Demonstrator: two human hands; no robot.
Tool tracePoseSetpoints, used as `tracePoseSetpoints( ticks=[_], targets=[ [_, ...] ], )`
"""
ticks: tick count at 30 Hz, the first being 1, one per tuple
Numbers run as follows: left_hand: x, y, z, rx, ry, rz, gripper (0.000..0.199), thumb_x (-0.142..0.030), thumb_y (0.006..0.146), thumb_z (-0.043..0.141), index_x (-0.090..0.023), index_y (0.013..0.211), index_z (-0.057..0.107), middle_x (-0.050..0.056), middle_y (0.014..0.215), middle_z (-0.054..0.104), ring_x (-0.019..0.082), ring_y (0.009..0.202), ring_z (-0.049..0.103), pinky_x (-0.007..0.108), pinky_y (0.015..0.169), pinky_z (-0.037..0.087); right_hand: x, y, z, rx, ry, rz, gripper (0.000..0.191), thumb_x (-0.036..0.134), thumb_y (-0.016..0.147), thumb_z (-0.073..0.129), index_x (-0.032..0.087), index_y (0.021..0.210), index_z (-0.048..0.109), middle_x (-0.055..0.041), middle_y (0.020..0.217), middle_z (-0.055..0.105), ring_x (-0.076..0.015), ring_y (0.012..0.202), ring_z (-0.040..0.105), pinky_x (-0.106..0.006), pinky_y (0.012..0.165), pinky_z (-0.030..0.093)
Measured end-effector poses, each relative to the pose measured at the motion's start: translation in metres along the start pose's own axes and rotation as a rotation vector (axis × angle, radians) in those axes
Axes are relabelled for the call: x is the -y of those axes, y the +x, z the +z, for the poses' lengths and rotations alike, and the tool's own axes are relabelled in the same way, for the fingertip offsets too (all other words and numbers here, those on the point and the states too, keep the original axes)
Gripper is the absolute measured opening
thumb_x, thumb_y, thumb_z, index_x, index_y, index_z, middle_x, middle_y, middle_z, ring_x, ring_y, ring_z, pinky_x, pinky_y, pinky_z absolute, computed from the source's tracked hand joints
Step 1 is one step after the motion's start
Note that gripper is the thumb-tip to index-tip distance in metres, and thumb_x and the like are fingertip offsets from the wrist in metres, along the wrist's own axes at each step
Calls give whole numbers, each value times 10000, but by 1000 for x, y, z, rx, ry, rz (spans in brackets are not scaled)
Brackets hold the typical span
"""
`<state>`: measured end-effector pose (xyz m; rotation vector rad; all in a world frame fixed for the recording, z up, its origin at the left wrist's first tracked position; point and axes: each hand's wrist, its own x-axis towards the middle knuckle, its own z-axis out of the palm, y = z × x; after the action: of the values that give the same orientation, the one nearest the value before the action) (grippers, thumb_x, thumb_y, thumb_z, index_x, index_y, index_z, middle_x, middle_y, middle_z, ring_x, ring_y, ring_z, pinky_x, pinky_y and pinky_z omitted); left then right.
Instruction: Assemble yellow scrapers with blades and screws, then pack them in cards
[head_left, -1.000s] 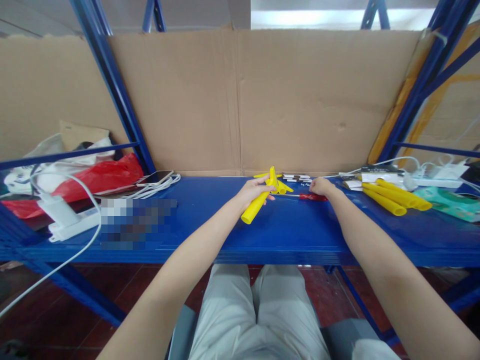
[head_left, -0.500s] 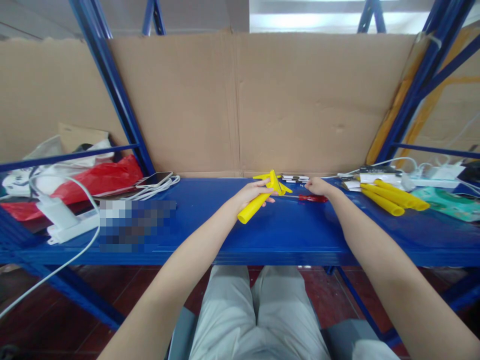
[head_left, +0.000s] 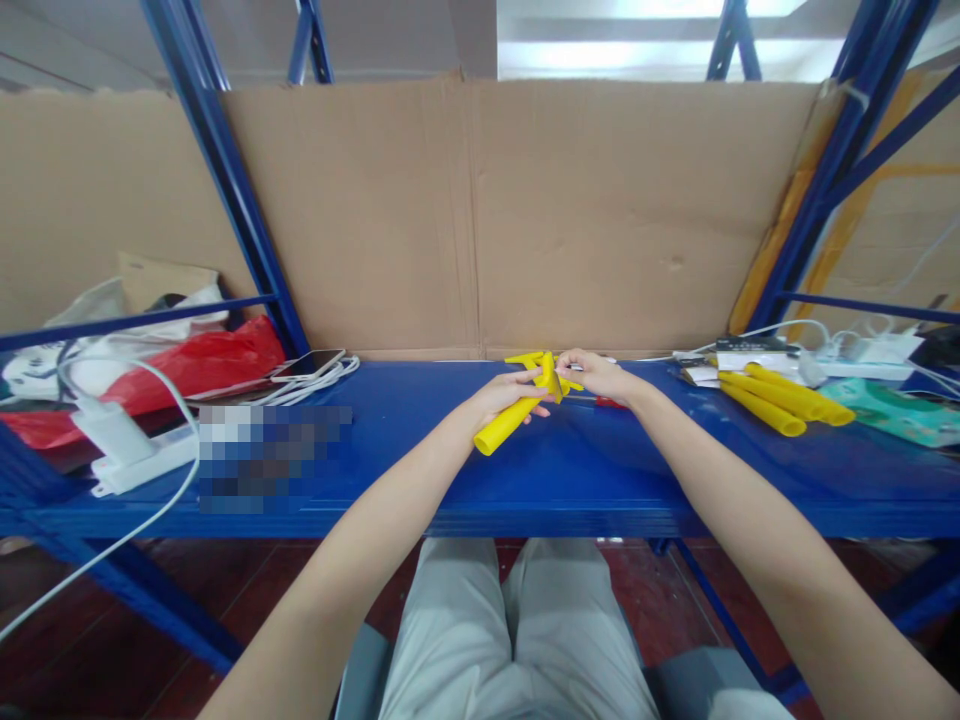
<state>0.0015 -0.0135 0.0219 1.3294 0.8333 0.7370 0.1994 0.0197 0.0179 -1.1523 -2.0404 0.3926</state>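
Note:
My left hand (head_left: 511, 396) is closed round a yellow plastic handle (head_left: 498, 432), a hollow tube with a wider angled head at its far end. The tube's open end points toward me. At the head, the fingers of my right hand (head_left: 589, 371) are pinched together and touch or nearly touch it; anything small between them is too tiny to make out. Beneath my right wrist lies a screwdriver with a red grip (head_left: 611, 402), mostly covered. Just behind the head, more yellow plastic parts (head_left: 523, 357) rest on the blue shelf (head_left: 555, 480).
Several yellow tubes (head_left: 780, 398) lie at the right beside small boxes (head_left: 757, 358), a green packet (head_left: 892, 410) and white cables. At the left are a red bag (head_left: 202, 365), a white power strip (head_left: 142, 455), and a phone with a coiled cable (head_left: 322, 375). Cardboard (head_left: 600, 220) closes off the back.
My right hand has moved left, from beside the screwdriver's grip to the head of the yellow handle. My left hand keeps its hold in nearly the same place.

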Motion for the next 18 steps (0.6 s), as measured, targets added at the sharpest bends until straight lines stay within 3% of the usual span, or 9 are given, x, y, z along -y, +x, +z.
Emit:
tracePoseSetpoints(
  ticks=[8,18],
  targets=[
    [-3,-5,4,-9,66,-3,596,-79,814,579,-207,1376,426,134,1023,689,114,547,640,169,396,435,2,1,5,-2,-4,-2,134,311,763,576,189,710,572,-42,814,635,-160,753,555,-289,731,447],
    [0,1,1,-22,44,-5,633,-75,805,588,-199,1395,396,138,1003,695,125,552,648,176,407,437,4,0,11,-36,75,38,192,362,773,559,186,698,543,-23,749,607,-148,713,535,-285,701,450]
  ],
)
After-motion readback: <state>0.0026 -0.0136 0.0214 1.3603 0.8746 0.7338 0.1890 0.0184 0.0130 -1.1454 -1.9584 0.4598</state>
